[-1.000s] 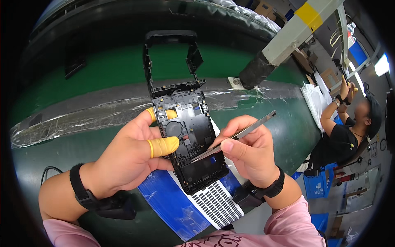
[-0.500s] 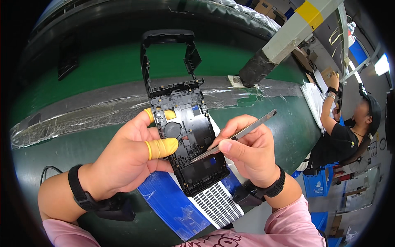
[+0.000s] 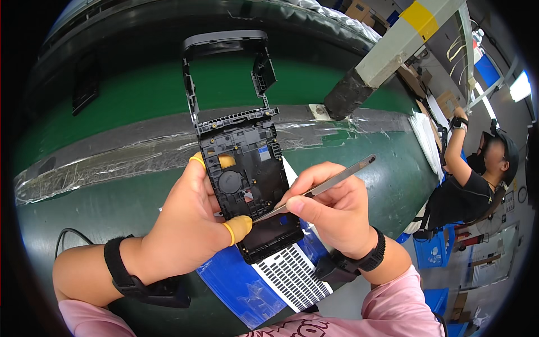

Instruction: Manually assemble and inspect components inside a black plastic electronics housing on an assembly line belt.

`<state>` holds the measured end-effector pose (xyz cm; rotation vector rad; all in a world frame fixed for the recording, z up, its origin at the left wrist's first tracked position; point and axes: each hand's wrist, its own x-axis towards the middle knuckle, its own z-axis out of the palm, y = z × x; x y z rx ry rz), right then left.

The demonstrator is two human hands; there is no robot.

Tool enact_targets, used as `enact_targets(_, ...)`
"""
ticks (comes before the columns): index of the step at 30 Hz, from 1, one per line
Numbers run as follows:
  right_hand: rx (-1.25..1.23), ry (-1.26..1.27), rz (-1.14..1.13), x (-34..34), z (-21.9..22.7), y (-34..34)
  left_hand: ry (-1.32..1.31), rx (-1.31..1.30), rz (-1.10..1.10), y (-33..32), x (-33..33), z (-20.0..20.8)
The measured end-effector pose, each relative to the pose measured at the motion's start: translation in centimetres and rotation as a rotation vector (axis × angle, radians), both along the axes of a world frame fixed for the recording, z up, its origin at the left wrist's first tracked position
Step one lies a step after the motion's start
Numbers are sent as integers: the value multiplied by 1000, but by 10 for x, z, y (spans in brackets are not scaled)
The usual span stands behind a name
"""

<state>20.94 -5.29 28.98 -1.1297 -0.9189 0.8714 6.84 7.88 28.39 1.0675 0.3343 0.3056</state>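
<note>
My left hand [image 3: 182,227], with yellow finger cots on its thumb and a finger, grips the left edge of a black plastic housing [image 3: 268,178]. The housing has an open frame at its far end, small brass-coloured inserts and a round disc-shaped area. My right hand [image 3: 339,210] pinches a pair of metal tweezers [image 3: 343,174] between thumb and fingers. Their narrow tips reach the lower part of the housing, close beside my left thumb; what is between the tips is too small to make out.
Beneath the housing lie a blue board [image 3: 238,289] and a white sheet with black rectangles [image 3: 295,278] on the green table [image 3: 387,168]. A post with a dark wrapped base [image 3: 351,92] stands beyond my right hand. Another person [image 3: 469,188] works at the right.
The housing has shifted slightly left and away from me. My left thumb has slid lower along it, near the tweezer tips. The person at the right has raised an arm.
</note>
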Motion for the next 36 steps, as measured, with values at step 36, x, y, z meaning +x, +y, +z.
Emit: enact_targets(36,-165,93,-27,21,-20,24,-201,-138,212,44,-2,20)
